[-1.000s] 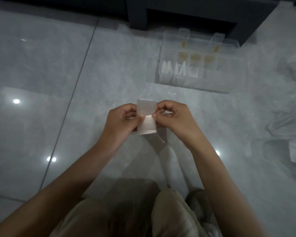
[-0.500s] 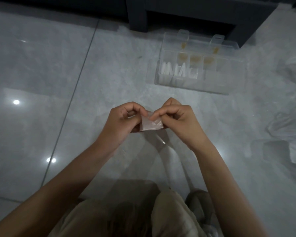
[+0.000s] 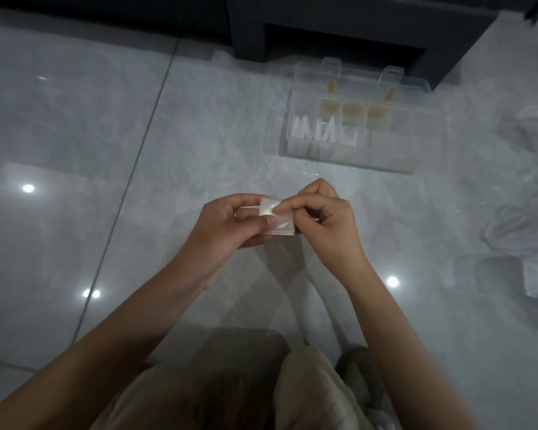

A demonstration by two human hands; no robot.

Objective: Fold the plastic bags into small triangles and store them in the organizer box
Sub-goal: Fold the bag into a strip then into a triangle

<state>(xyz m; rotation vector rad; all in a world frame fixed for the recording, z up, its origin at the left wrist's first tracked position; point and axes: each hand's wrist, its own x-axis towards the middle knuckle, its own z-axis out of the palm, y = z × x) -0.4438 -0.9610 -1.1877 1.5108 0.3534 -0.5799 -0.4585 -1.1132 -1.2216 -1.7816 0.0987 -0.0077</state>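
The plastic bag (image 3: 277, 220) lies between left hand (image 3: 227, 225) and right hand (image 3: 326, 221) — organizer box (image 3: 410, 144) beyond the right hand, loose bags (image 3: 525, 231) further right.

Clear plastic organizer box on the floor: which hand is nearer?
Right. The right hand is in front of the clear plastic organizer box, pinching the small folded white plastic bag; the left hand grips the bag's other side, farther off to the left.

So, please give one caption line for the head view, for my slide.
Left hand and right hand pinch a folded plastic bag above the floor; the open organizer box lies beyond.
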